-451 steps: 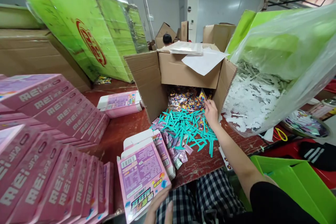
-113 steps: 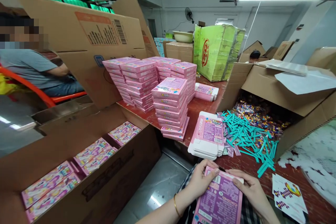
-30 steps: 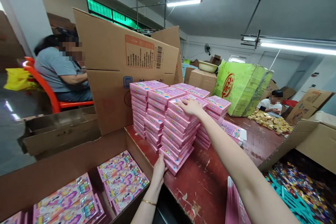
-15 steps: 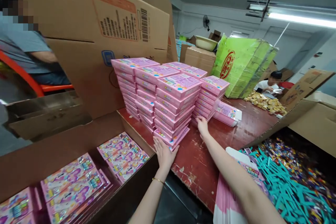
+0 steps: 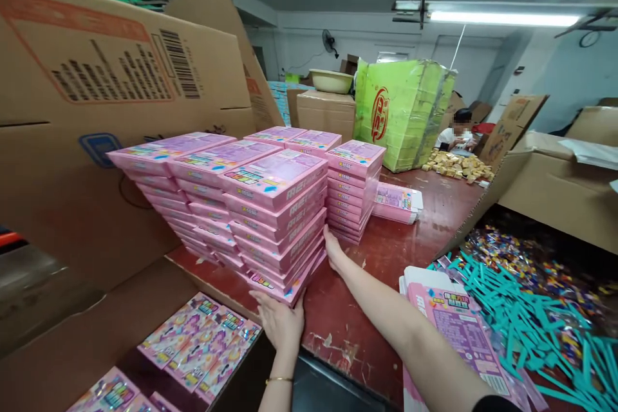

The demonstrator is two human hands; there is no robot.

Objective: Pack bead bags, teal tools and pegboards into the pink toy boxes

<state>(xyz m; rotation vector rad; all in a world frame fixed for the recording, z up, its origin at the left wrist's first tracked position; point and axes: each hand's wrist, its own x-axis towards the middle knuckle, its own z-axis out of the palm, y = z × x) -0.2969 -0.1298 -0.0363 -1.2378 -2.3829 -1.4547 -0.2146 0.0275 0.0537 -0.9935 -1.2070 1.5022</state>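
A tall stack of pink boxes stands at the near edge of the red table, with more pink stacks behind and to its left. My left hand presses flat against the bottom front of the stack, fingers spread. On the stack's lower right side rests my right hand, palm against the boxes. Neither hand holds a box apart from the stack.
A big open carton below left holds pink boxes laid flat. Flat pink box blanks, teal plastic pieces and wrapped sweets lie right. A green wrapped bundle and a seated person stand behind.
The view has moved closer and lower. Both my hands stay at the base of the front stack, the left under its front edge, the right against its right side.
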